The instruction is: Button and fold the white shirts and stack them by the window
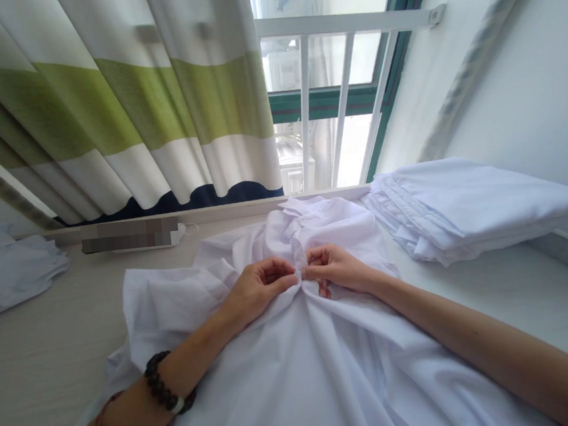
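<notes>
A white button-up coat (279, 374) lies spread in front of me, its collar end toward the window and its cloth bunched in folds. My left hand (265, 282) pinches the front edge of the coat between thumb and fingers. From the other side my right hand (337, 268) grips the same front opening, its fingertips nearly touching those of the left. Cloth gathers into creases where they meet. Any button between the fingertips is too small or hidden to make out. Dark beads and a copper-coloured bangle circle my left forearm.
A folded stack of white cloth (479, 204) lies at the right by the wall. More crumpled white cloth (8, 269) sits at the far left. Behind are a striped curtain (137, 100), a blurred-out flat object (128, 236) on the sill side, and a white window railing (341, 25).
</notes>
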Motion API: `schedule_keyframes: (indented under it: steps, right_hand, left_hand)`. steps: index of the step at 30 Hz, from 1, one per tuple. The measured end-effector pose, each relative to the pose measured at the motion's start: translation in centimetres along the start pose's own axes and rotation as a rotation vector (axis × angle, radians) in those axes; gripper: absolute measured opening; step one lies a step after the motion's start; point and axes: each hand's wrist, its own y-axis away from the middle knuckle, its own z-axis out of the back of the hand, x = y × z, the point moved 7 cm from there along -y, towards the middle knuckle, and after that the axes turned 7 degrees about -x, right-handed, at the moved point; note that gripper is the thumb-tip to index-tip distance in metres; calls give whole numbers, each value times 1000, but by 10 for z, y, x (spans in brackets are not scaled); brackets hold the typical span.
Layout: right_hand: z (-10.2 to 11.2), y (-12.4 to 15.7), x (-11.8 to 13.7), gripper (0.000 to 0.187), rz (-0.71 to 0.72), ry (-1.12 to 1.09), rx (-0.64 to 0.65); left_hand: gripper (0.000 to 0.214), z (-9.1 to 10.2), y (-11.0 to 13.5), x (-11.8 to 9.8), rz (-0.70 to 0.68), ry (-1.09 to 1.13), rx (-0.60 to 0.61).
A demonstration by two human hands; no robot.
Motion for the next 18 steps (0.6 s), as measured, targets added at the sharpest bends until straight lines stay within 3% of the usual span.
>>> schedule_keyframes:
  steps: [5,10,18]
  right_hand:
    - [3,-4,-6,31,-52,-146,14]
    - [7,-6,-5,27,3,-169,-24]
    - [8,-6,-10,30,-97,-292,-29]
  left_hand:
    - [24,5,2,-9,-73,-160,-117]
    - [22,7,5,-17,-167,-235,-201]
    - [22,7,5,-19,-187,-247,-226]
